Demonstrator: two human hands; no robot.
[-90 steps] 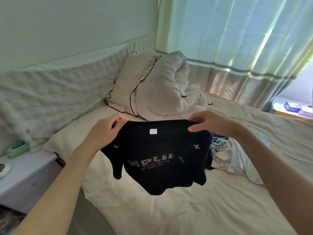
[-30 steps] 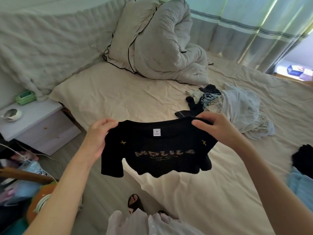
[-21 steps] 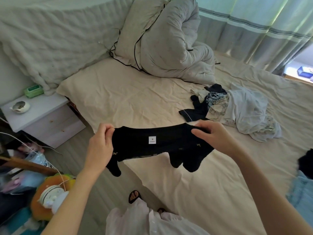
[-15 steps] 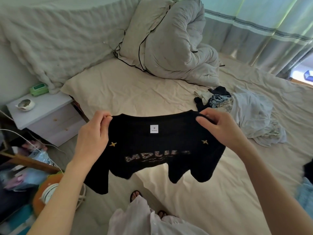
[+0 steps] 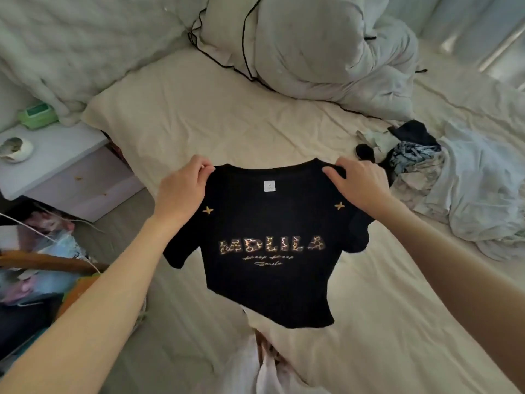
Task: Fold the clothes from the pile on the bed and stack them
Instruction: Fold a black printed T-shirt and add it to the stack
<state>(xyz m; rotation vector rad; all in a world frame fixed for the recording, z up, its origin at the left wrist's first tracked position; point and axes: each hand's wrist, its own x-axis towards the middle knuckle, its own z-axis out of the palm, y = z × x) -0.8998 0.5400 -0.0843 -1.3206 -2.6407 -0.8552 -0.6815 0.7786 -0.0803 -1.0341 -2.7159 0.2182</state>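
The person stands at the edge of the bed (image 5: 199, 115) and holds a black T-shirt (image 5: 267, 251) up by its shoulders, print and neck label facing them. The left hand (image 5: 181, 191) pinches one shoulder seam, fingers clenched on the cloth; the right hand (image 5: 358, 186) grips the other shoulder the same way. Held so, the shirt hangs flat and open, its hem dangling over the near edge of the bed, which I take as squaring it before laying it down to fold. The pile of clothes (image 5: 443, 183) still waiting lies on the bed just beyond the right hand. A rumpled duvet (image 5: 312, 46) is heaped at the head of the bed, well clear of the shirt.
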